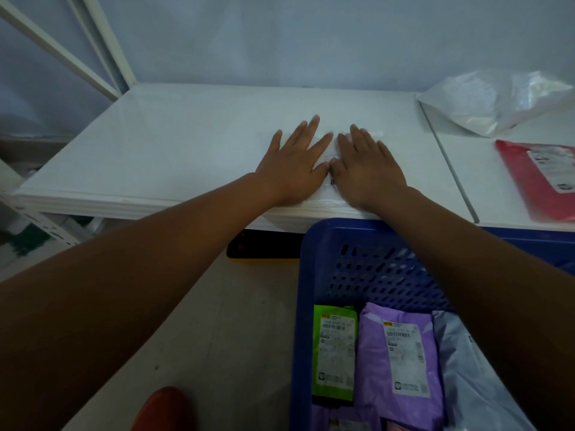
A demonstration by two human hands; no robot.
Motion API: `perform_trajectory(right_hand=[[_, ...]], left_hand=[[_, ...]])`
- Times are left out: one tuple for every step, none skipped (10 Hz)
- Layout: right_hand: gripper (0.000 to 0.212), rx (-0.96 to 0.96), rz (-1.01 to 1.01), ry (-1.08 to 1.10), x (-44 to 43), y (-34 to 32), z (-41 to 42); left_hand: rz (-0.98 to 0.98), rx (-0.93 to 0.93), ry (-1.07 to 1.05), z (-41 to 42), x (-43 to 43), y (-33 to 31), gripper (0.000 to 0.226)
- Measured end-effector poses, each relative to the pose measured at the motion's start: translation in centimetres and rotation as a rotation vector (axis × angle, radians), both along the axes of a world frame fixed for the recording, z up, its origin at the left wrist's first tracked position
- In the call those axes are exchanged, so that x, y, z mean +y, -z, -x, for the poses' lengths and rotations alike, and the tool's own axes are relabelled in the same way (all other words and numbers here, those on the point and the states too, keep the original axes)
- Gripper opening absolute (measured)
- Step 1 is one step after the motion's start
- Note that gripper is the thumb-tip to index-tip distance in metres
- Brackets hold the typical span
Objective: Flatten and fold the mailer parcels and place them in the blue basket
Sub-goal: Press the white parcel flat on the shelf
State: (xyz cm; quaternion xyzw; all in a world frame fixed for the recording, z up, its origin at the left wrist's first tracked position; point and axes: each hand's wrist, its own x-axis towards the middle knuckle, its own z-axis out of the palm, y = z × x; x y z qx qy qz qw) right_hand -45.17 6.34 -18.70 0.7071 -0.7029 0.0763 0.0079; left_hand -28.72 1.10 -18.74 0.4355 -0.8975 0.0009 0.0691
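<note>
step: flatten | white mailer on counter just behind basket | left hand, right hand — fingers apart, palms down | sweep outward from centre — push air out before you fold

Single view — head-worn, wide-angle, looking forward and steeply down. Both forearms run in from the bottom edge; left hand and right hand sit mid-frame on the table. Basket close below the lens, lower right. Wall fills the top — straight lines bow at edges.
</note>
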Motion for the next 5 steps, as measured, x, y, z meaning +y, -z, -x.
perform_trajectory(right_hand=[[0.062, -0.01, -0.027, -0.012, -0.02, 0.05, 0.01], [0.061, -0.004, -0.036, -0.017, -0.09, 0.05, 0.05], [0.061, -0.003, -0.029, -0.007, -0.1, -0.04, 0.04], [0.061, -0.001, -0.034, -0.014, -0.06, -0.12, 0.01], [0.061, 0.004, -0.045, -0.013, -0.04, -0.2, 0.01]], left_hand=[[-0.062, -0.041, -0.006, 0.03, 0.19, -0.14, 0.058], [-0.095, -0.056, -0.012, 0.04, 0.35, -0.39, 0.057], [-0.104, -0.055, -0.02, 0.09, 0.38, -0.56, 0.056], [-0.117, -0.031, -0.02, 0.14, 0.52, -0.77, 0.055], [-0.122, -0.024, -0.018, 0.14, 0.51, -0.72, 0.056]])
